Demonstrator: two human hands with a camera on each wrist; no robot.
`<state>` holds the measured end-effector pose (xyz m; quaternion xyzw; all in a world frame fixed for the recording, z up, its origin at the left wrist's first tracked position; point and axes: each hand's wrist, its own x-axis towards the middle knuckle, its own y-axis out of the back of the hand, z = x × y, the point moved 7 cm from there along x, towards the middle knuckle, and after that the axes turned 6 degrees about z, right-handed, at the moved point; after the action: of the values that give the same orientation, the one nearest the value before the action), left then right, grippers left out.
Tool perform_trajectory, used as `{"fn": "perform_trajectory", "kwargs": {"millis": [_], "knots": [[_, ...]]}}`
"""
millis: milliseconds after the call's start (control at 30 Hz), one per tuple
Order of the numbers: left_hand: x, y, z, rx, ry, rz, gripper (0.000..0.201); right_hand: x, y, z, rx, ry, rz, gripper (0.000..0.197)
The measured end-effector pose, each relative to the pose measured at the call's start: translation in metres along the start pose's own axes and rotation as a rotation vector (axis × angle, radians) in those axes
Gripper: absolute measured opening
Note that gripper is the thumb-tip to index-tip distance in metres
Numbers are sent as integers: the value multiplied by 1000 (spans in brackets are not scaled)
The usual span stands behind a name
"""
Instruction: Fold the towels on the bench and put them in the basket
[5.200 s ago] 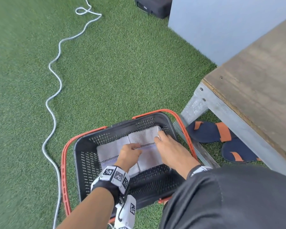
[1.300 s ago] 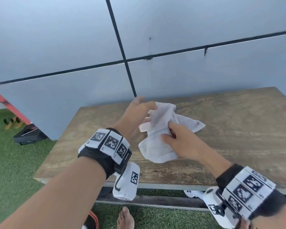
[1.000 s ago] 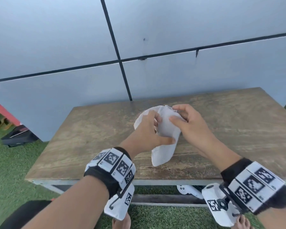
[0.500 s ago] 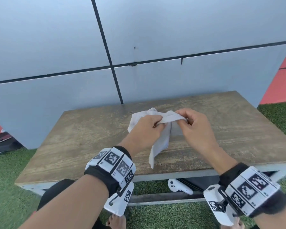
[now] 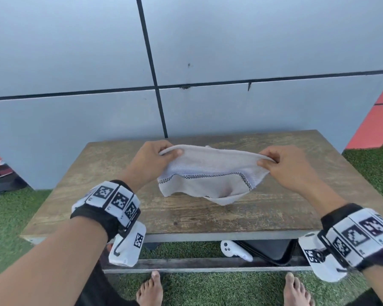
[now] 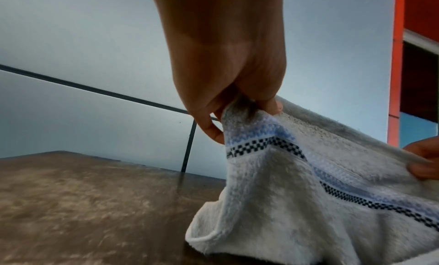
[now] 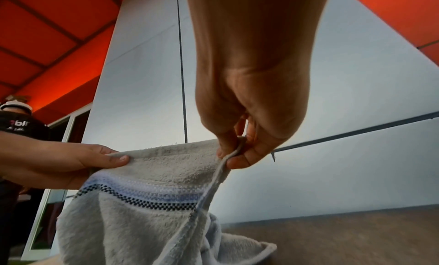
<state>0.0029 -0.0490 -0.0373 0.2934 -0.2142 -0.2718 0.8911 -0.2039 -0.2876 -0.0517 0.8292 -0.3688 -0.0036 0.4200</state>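
- Green turf lies nearest me, under my bare feet (image 5: pixel 149 289), with a white controller (image 5: pixel 236 250) on the frame below the worktop; no basket shows in any view, so I cannot say what it holds.
- My left hand (image 5: pixel 152 165) has its thumb and curled fingers (image 6: pixel 215 132) pinched on one top corner of the towel (image 5: pixel 208 173); nothing else is in that hand.
- My right hand (image 5: pixel 282 167) pinches the opposite top corner in the same way, the hem caught between thumb and fingertips (image 7: pixel 237 162).
- Between the two hands the top edge is stretched nearly taut, so the towel's long axis runs left to right across me, parallel to the worktop's front edge.
- From that edge the cloth hangs down, its chequered band crossing it level, and its lower part sags in loose wrinkles onto the wooden worktop (image 5: pixel 208 217), the bottom corners lying uneven.
- I judge this towel opened out but not yet folded: every fold and the trip to the basket are left.
- Beyond it I see only bare wood up to the grey panelled wall (image 5: pixel 230 40), so this looks like the only towel left on the worktop.
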Motion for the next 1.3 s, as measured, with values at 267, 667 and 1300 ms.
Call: {"fn": "perform_trajectory", "kwargs": {"millis": [267,667,1300], "knots": [[10,-68,-65,158,112,-271,20,26,-95,24,-141,-67,-247,25],[93,-120,-60,255,-113,-405,25,89,-178,6,-158,78,-462,39],[266,44,-18,178,-9,436,21,294,-24,-24,-54,101,334,19]]}}
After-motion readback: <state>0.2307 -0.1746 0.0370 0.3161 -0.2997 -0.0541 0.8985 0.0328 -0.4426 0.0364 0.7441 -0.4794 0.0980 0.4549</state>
